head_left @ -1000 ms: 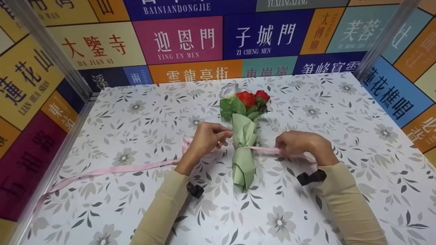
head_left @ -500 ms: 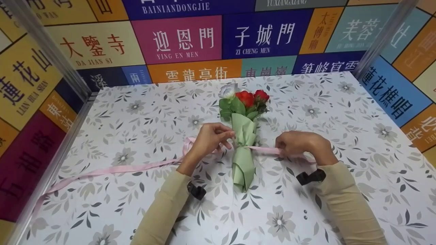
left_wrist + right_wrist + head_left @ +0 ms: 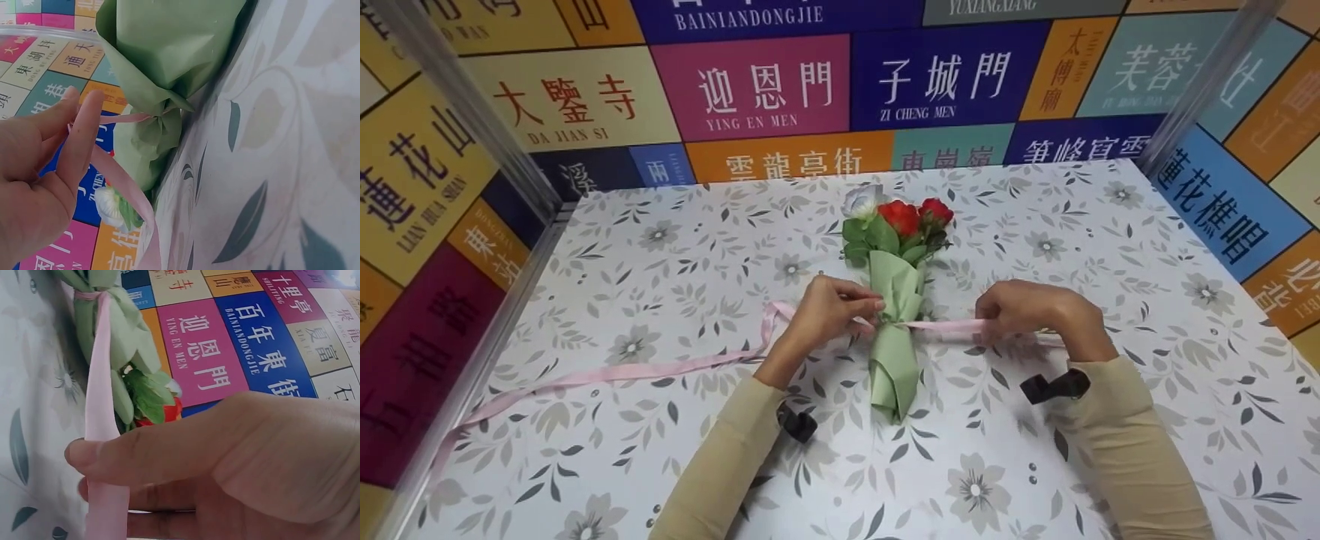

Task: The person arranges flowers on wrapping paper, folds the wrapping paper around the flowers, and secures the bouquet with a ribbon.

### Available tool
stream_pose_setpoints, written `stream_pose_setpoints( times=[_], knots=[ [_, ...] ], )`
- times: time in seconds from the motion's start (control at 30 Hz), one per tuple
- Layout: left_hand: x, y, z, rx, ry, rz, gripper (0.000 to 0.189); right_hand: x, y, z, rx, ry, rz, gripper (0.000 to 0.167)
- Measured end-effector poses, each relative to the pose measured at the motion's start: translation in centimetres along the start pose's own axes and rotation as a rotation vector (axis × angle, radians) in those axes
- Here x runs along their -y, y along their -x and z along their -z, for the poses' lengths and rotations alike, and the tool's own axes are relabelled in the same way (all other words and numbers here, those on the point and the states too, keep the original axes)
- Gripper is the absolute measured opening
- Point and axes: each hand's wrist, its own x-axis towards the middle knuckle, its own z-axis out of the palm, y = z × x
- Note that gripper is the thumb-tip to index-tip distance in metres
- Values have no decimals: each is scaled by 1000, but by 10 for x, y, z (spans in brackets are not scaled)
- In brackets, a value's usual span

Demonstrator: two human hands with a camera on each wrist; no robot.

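A small bouquet lies on the table with its blooms pointing away: two red roses (image 3: pixel 900 217), a white flower (image 3: pixel 863 201) and green leaves, wrapped in light green paper (image 3: pixel 896 367). A pink ribbon (image 3: pixel 949 327) circles the gathered waist of the paper. Left of the waist, my left hand (image 3: pixel 834 311) pinches one end of the ribbon (image 3: pixel 122 183) between thumb and fingers, its tail hanging below them. To the right, my right hand (image 3: pixel 1031 311) holds the other end, the ribbon (image 3: pixel 100 399) passing under the thumb. That stretch runs straight from the waist to the hand.
A loose length of ribbon (image 3: pixel 660 370) trails left across the floral-patterned tabletop (image 3: pixel 975 442) to its left edge. Panels with coloured lettering (image 3: pixel 750 86) stand behind and at both sides. Each wrist bears a black camera mount (image 3: pixel 1054 385).
My left hand has shifted slightly right and nearer me, close to the paper. My right hand has drawn a little to the right with its ribbon end. The bouquet stays nearly in place.
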Motion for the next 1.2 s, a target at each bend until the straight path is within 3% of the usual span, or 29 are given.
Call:
stream_pose_setpoints(
  times=[0.1, 0.27, 0.53, 0.67, 0.83, 0.9, 1.07, 1.2],
  knots=[
    [-1, 1, 0, -2, -2, 17, 21, -3, 4, 5, -49, -37, -8, 11],
    [-2, 1, -1, -16, -41, -12, 18, -3, 8, 10, -178, -21, -21, 17],
    [-2, 5, 1, -81, -325, -203, 14, 5, 7, 11, -417, 24, -53, 19],
    [-3, 5, 4, -90, -331, -176, 14, 8, 5, 10, -476, 9, -38, 24],
    [-4, 5, 7, -87, -264, -136, 17, 13, 0, 7, -537, -72, -30, 42],
    [-4, 5, 7, -93, -247, -123, 18, 16, -3, 5, -598, -96, -19, 41],
    [-4, 4, 8, -140, -268, -111, 17, 24, -16, -5, -792, -124, 72, 18],
    [-6, 4, 9, -160, -277, -108, 12, 33, -23, -12, -875, -109, 185, 25]
  ],
)
